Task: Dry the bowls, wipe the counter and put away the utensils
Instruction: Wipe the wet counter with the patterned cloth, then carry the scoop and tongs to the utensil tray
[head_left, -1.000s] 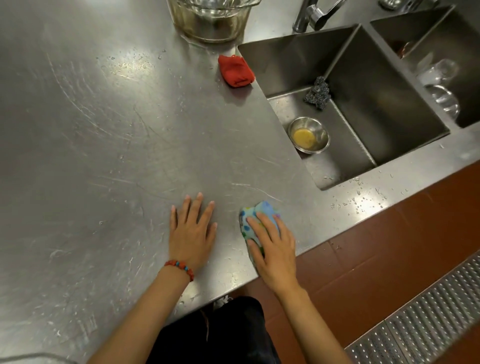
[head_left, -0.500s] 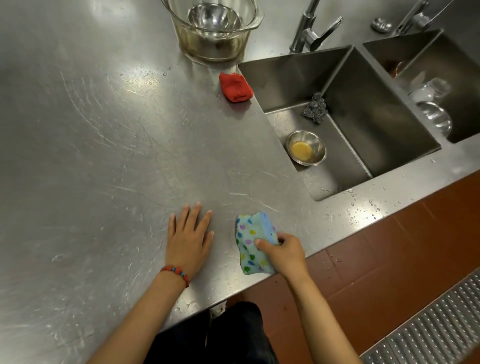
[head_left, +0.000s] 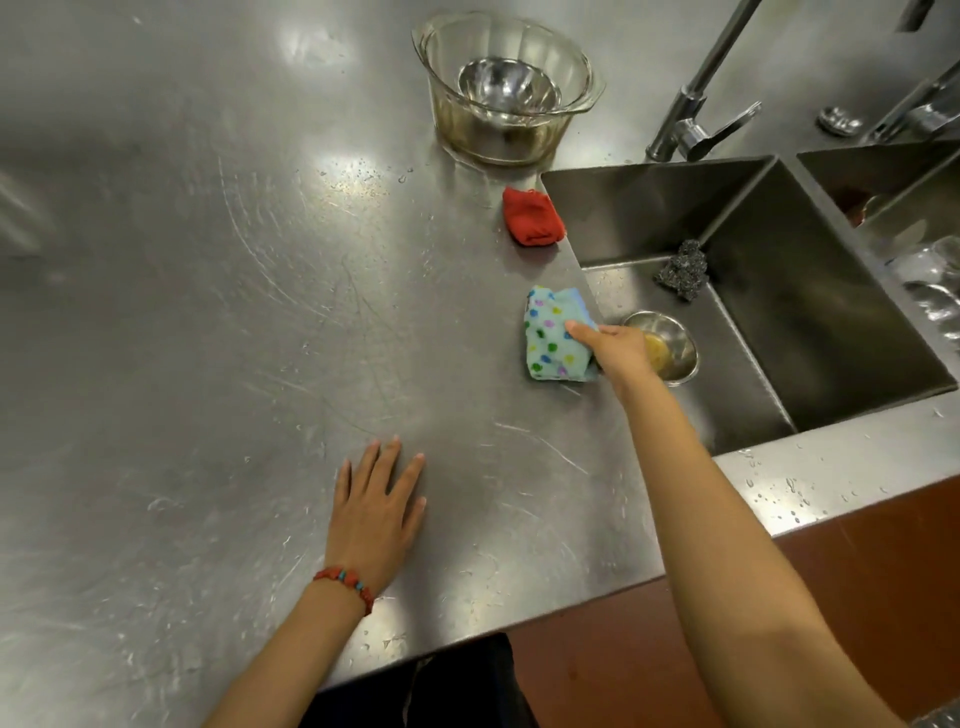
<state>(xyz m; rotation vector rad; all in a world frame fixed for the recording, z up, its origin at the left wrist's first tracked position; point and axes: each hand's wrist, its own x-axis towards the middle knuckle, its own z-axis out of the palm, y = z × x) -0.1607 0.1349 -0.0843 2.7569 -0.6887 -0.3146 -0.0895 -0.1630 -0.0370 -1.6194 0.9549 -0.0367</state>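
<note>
Folded light-blue cloth with coloured dots (head_left: 555, 340) pinched at its right edge by right hand (head_left: 621, 351), flat on scratched steel counter (head_left: 208, 312) right beside sink edge (head_left: 584, 260) (long axis runs away from body). Left hand (head_left: 376, 512) laid flat, fingers straight, well nearer body. Unwiped droplets judged farther up, toward red cloth (head_left: 532, 216).

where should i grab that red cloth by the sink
Pinch the red cloth from above across its bunched middle. It lies as a small lump flat on the steel counter, right at the sink's rim, so come from the open counter side.

Probably a commercial kitchen: steel counter (head_left: 208, 312), double sink (head_left: 779, 322), tap (head_left: 696, 114).
</note>
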